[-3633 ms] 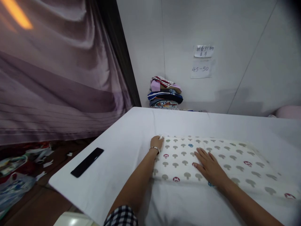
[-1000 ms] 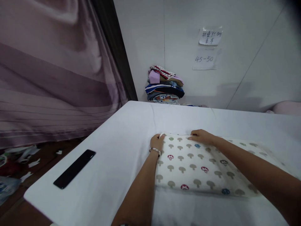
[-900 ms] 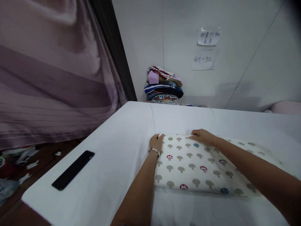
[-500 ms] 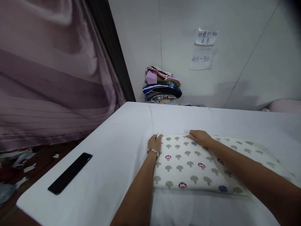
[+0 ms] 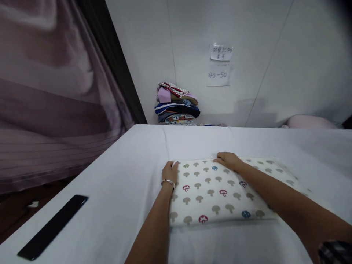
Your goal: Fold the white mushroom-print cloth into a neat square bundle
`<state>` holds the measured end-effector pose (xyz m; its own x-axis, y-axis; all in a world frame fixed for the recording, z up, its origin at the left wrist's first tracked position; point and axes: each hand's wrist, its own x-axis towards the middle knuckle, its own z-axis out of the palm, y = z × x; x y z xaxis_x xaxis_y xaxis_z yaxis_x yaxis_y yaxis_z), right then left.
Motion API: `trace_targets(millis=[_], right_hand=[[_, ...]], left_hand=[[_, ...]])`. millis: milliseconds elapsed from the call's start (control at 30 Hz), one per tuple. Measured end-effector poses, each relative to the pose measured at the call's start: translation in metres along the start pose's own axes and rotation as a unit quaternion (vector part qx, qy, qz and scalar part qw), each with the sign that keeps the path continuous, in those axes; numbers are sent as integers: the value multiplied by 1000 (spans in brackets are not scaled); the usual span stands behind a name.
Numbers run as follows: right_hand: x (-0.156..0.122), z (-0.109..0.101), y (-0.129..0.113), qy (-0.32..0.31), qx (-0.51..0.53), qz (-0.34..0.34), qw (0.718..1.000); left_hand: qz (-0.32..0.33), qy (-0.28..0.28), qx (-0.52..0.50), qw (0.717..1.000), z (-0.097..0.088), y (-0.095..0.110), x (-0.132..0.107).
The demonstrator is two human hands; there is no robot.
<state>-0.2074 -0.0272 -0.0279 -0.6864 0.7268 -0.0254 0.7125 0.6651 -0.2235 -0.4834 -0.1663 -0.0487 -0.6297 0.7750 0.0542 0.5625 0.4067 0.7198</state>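
Observation:
A white cloth printed with grey, red, blue and green mushrooms lies folded in a rectangle on the white table. At its far left corner, my left hand, with a bracelet at the wrist, has its fingers closed on the edge. My right hand pinches the far edge further right, its thumb on top of the fabric. The right forearm crosses over the cloth and hides part of it. To the right, more of the same mushroom fabric stretches out beyond that arm.
A black flat bar lies at the left of the white table. Folded cloths are piled behind the far edge, below handwritten paper signs on the wall. A pinkish curtain hangs at the left.
The view has turned to the right, so everything sits further left. My right hand has slid slightly right along the cloth's far edge. The left hand keeps its corner.

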Motion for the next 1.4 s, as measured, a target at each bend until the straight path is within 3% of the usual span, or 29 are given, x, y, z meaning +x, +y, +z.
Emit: trace_targets(millis=[233, 433, 633, 900, 1067, 1167, 1400], right_hand=[[-30, 7, 28, 102, -6, -14, 995], [-36, 15, 48, 102, 14, 15, 995], [-48, 7, 59, 138, 9, 22, 990], [-108, -21, 133, 116, -24, 79, 990], [-130, -25, 168, 122, -8, 140, 983], [-135, -24, 170, 132, 18, 168, 977], [-125, -25, 161, 139, -38, 196, 970]], left_hand=[[-8, 7, 4, 1000, 1, -2, 4], [-11, 6, 11, 1000, -1, 1, 4], [-9, -8, 15, 1000, -2, -2, 7], [-13, -19, 15, 1000, -3, -1, 13], [-20, -11, 22, 999, -5, 2, 13], [-25, -14, 23, 999, -6, 4, 12], [-28, -9, -10, 1000, -6, 4, 10]])
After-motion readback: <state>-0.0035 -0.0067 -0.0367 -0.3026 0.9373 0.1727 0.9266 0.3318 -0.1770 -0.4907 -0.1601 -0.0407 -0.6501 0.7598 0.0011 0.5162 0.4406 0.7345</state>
